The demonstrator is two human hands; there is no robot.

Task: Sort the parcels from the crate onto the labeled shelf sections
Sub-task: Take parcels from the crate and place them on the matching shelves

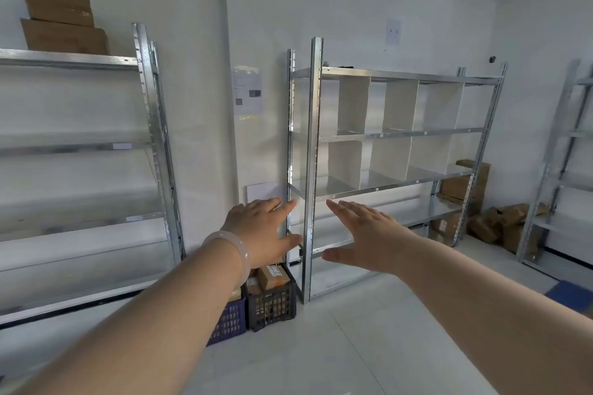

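At the centre of the frame stands the divided shelf unit (394,135) we are to fill, and every white-partitioned section we can see in it is bare, so we judge the sorting has hardly begun, if at all. The parcels (272,277) sit low in the frame, left of centre, heaped in the black crate (272,301) on the floor just beside the unit's near post, with a blue crate (229,321) touching its left side. Both crates appear full, so we take nearly all the work to be ahead of us.

Our left hand (261,234), with a pale bangle (231,253) at the wrist, and our right hand (369,234) are stretched forward with palms down and fingers spread flat. Neither has hold of anything, and both hover well above the crates.

As for writing, small tags are stuck along the shelf edges, presumably the section labels, but they are too small to read. A printed sheet (247,90) on the wall left of the unit is blurred. The top parcel carries a white shipping label, also illegible. More cardboard boxes (61,19) rest on the rack at upper left.
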